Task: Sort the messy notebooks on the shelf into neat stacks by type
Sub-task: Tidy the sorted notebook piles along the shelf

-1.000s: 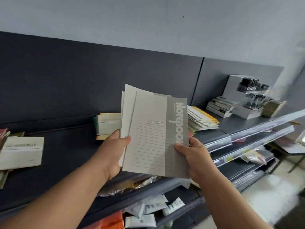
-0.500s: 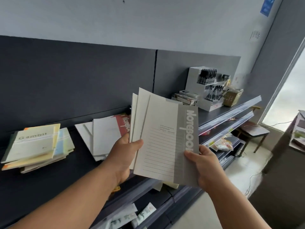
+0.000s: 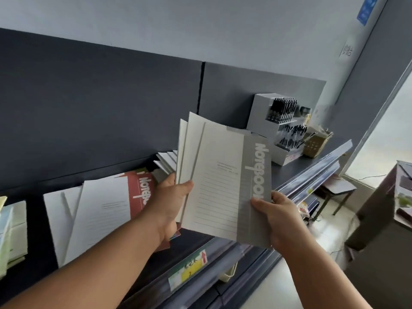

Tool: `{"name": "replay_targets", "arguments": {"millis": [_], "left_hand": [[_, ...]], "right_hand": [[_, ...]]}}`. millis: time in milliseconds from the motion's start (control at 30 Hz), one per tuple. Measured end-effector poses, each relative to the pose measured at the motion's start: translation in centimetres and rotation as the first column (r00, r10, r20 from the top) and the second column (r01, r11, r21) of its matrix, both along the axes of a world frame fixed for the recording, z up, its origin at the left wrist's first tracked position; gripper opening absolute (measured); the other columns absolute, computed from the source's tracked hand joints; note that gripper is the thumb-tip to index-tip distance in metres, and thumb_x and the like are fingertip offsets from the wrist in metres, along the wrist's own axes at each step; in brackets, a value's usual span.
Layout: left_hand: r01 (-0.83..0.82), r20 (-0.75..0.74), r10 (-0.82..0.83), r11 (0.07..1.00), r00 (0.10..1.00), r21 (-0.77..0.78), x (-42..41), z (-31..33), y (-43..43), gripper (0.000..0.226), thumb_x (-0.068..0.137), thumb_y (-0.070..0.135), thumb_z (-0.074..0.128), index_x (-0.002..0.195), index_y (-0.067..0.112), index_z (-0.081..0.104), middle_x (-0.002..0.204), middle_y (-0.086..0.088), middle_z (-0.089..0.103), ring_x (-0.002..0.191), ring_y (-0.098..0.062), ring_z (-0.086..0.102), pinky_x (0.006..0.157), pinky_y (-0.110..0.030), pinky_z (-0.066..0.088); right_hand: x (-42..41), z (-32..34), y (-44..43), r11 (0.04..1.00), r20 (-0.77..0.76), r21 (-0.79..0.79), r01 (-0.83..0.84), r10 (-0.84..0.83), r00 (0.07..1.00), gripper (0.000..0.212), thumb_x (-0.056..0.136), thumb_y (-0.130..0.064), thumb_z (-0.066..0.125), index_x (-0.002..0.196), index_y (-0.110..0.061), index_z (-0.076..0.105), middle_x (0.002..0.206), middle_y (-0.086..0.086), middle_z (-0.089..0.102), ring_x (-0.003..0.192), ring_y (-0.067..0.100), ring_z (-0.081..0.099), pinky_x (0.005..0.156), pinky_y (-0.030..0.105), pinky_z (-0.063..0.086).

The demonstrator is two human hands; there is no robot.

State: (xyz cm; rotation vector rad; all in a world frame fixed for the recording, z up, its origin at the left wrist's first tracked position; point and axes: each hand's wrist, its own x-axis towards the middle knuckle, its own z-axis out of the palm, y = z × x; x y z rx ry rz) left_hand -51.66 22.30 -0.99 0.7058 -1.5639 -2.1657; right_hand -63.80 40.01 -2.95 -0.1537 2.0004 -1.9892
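**Two hands on one fanned bundle of thin notebooks**

Several thin cream-paper notebooks with grey spine bands (image 3: 218, 181) are held upright in the air, in front of the dark grey metal shelf (image 3: 35, 230) and touching nothing on it. The left hand (image 3: 171, 204) grips the lower left edge, with the thumb over the front cover and the fingers hidden behind. The right hand (image 3: 276, 215) pinches the lower right corner, its thumb laid across the grey band printed "Notebook". The top corners are stepped apart, so the bundle is fanned, not squared.

Handling, as judged: the notebooks look light and floppy, and their smooth covers are likely to slide over one another. The spine band is probably the stiffest part and the best place to hold. A grip on the open edge alone could let the inner copies slip out. Tapping the bundle square before setting it down would help keep the stack neat.

Just behind the left hand, a white notebook with a red spine band (image 3: 140, 190) lies tilted on splayed white notebooks (image 3: 98, 215). Pale pastel-covered notebooks (image 3: 13, 230) sit at the far left. A white cardboard pen display box (image 3: 265, 117) stands well apart on the right.
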Motion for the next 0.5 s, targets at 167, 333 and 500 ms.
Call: {"name": "replay_targets", "arguments": {"millis": [167,333,500], "left_hand": [[-0.229,0.019,0.23,0.973,0.973,-0.018,1.8,0.8,-3.6,0.023,0.097,0.016,0.053,0.117,0.024,0.062,0.105,-0.004,0.072,0.099,-0.029,0.067,0.09,-0.055,0.051],[-0.487,0.013,0.489,0.872,0.872,-0.054,6.4,1.4,-5.0,0.019,0.097,0.01,0.053,0.107,0.023,0.064,0.106,-0.007,0.071,0.104,-0.031,0.065,0.089,-0.054,0.051],[-0.7,-0.003,0.705,0.703,0.709,-0.127,11.2,1.3,-4.1,0.023,0.098,0.009,0.052,0.097,0.03,0.063,0.105,-0.004,0.069,0.101,-0.028,0.063,0.084,-0.044,0.052]], "right_hand": [[-2.0,0.5,-6.1,0.971,-0.052,0.028,-0.236,0.237,0.97,0.018,0.083,-0.01,0.072,0.098,-0.018,0.065,0.09,0.006,0.075,0.085,0.028,0.072,0.08,0.053,0.058],[-1.0,0.6,-12.3,0.861,-0.062,0.061,-0.505,0.508,0.859,0.02,0.083,-0.013,0.072,0.101,-0.018,0.065,0.092,0.006,0.074,0.084,0.03,0.072,0.076,0.054,0.058],[0.9,-0.2,-15.4,0.745,-0.047,0.114,-0.658,0.665,0.745,0.013,0.089,-0.015,0.064,0.102,-0.016,0.062,0.095,0.006,0.071,0.088,0.03,0.069,0.074,0.048,0.059]]}}
